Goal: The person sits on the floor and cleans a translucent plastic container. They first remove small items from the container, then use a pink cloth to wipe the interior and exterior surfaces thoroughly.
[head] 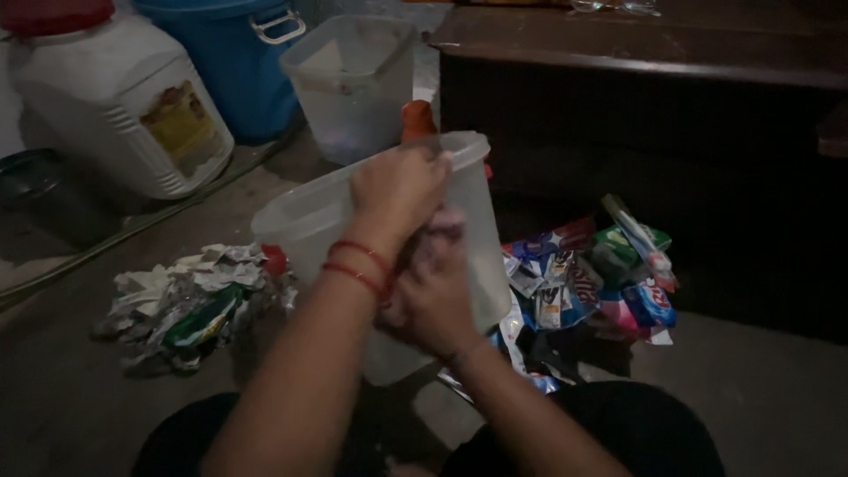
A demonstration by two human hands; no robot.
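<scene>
Left hand [397, 190] clamped over rim of translucent plastic container [481, 221]; right hand [433, 291] pressed against its wall, grip unclear; sachet pile [583, 283] beside.

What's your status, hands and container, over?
Left hand grips the clear plastic container at its rim. Right hand presses against its side. Wrapper piles lie on both sides; nothing blocking.
</scene>
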